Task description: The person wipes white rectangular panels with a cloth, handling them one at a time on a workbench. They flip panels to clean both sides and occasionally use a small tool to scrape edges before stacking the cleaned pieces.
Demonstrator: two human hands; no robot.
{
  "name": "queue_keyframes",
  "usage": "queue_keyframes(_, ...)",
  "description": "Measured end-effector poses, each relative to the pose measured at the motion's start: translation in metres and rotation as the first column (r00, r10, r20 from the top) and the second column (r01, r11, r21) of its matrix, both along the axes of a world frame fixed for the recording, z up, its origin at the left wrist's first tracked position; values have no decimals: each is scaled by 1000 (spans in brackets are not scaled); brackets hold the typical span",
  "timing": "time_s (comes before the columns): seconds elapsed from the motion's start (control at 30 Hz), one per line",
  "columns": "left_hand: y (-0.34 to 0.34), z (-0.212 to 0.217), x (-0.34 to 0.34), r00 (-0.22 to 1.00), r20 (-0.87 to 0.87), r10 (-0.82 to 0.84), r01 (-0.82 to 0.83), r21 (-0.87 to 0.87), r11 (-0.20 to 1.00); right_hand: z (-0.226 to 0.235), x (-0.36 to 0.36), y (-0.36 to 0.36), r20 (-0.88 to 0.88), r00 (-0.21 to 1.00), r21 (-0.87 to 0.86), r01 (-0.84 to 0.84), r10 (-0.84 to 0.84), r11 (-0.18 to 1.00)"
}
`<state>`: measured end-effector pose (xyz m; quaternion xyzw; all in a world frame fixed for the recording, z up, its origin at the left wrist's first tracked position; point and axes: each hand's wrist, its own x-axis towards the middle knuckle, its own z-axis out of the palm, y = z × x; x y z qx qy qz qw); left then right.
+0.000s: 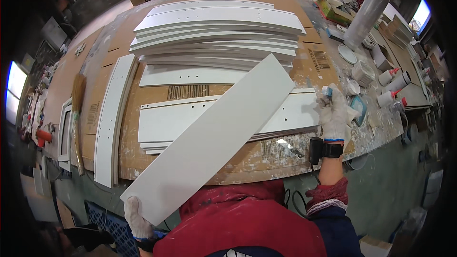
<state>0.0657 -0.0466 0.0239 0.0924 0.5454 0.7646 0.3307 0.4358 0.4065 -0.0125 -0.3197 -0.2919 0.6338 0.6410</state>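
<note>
A long white board [209, 138] lies slantwise across the middle, from my body up to the right over other boards. My left hand [137, 219], in a white knitted glove, grips its near lower end, thumb on top. My gloved right hand [334, 116] is at the right, beside the end of a short stack of white drilled boards [297, 109]. Its fingers are closed round a small blue-and-white piece [327, 91], whose kind I cannot make out. A black device is strapped to my right wrist. The far end of the slanted board is apart from the right hand.
A tall stack of white boards [214, 38] stands at the back on cardboard [312, 43]. More boards [113, 119] lie at the left, near a brush [77, 114]. Red-tipped bottles [388, 76], a plastic-wrapped roll [369, 12] and a utility knife [290, 147] lie to the right.
</note>
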Motion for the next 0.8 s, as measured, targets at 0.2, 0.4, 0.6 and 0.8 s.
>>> queue_keyframes(0.2,6,1,6,998,-31,45,-49,-131,990,-1,-6,-5,-65,998,-5,-21,21,1000)
queue_keyframes(0.4,8,3,7,999,37,20,-15,-141,990,26,-80,-53,-9,933,12,-360,360,933)
queue_keyframes(0.6,3,0,4,999,44,-24,31,-178,983,57,-171,-116,-61,555,-169,-825,829,540)
queue_keyframes(0.8,-21,-15,-11,998,64,-1,13,-184,983,27,-224,-133,-329,347,-153,-937,878,313)
